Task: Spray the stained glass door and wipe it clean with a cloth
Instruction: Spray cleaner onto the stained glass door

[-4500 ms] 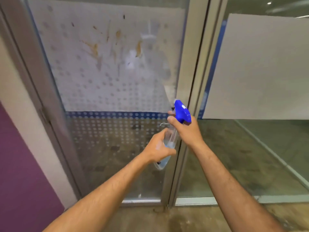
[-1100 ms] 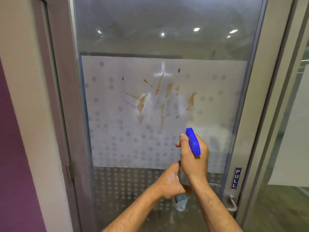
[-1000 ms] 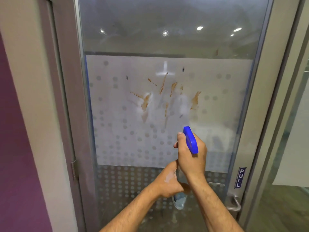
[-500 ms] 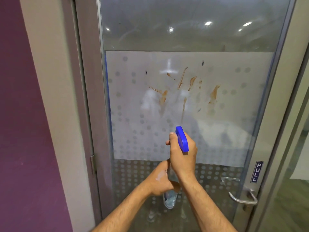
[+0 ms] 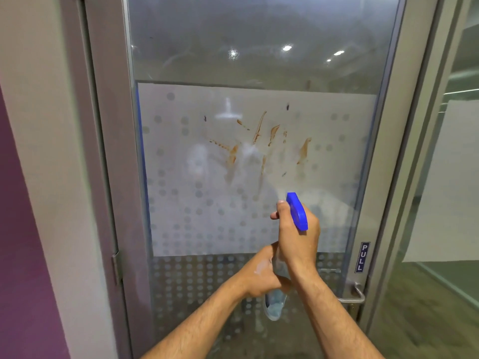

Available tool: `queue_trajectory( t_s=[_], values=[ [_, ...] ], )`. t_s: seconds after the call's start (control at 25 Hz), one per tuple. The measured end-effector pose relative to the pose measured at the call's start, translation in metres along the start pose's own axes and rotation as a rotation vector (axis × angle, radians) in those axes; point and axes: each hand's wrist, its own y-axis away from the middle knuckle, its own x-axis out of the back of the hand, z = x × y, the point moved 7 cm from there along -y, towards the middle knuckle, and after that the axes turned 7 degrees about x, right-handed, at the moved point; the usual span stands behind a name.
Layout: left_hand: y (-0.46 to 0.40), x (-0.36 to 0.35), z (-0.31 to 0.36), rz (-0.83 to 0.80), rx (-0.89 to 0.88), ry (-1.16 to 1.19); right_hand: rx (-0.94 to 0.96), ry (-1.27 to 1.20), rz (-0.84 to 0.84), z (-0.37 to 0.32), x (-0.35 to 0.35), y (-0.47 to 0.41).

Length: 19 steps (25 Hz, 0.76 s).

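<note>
While the right hand (image 5: 298, 239) grips the neck of the bottle (image 5: 275, 305) under its blue head (image 5: 297, 211), the left hand (image 5: 260, 277) curls round the clear body lower down, both held up before the door (image 5: 254, 164). Brown stains (image 5: 259, 141) streak the frosted, dotted panel above the nozzle — a pale misty patch lies among them. To the right a "PULL" label (image 5: 363, 257) sits above a metal handle (image 5: 353, 295), which the right forearm partly hides. A hinge (image 5: 116, 265) shows on the left frame, beside a purple wall (image 5: 23, 242). The hands cover most of the bottle — no cloth can be made out.
</note>
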Motion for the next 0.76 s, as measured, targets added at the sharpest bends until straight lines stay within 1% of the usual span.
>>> queue_trajectory(
  t_s=[0.12,0.28,0.44,0.64,0.76],
  values=[
    [-0.013,-0.016,0.011,-0.076,-0.029,-0.015,0.016,0.022,0.086,0.000,0.021,-0.007],
    [-0.025,-0.038,0.015,-0.098,-0.017,0.003,-0.043,0.103,0.088,0.011,0.042,-0.015],
    [-0.031,-0.056,0.018,-0.168,-0.015,0.003,-0.067,0.070,0.167,0.022,0.062,-0.014],
    [-0.035,-0.055,0.024,-0.162,-0.026,0.034,-0.030,0.085,0.113,0.020,0.060,-0.023],
    [-0.044,-0.034,0.048,-0.138,-0.057,0.008,0.023,0.053,0.136,0.002,0.052,-0.045]
  ],
)
